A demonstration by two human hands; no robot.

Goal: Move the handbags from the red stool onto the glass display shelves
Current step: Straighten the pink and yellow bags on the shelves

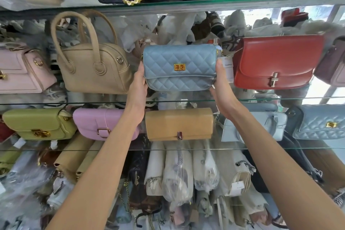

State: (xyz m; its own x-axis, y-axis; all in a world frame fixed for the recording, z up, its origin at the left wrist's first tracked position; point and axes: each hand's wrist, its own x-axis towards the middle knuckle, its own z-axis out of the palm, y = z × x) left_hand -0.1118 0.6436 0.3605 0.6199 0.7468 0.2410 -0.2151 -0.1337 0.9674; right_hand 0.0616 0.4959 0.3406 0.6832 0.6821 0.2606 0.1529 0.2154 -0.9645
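Both hands reach up with arms outstretched, the left hand (139,82) pressed flat against one end of the blue quilted handbag (180,67) and the right hand (221,82) cupping the other end, thumb up along its side. Fingers behind the bag are hidden. That handbag sits upright just above the glass shelf (74,103), between a beige handled bag (93,69) to its left and a red flap bag (276,61) to its right. Directly below it sits a tan clutch (179,124).
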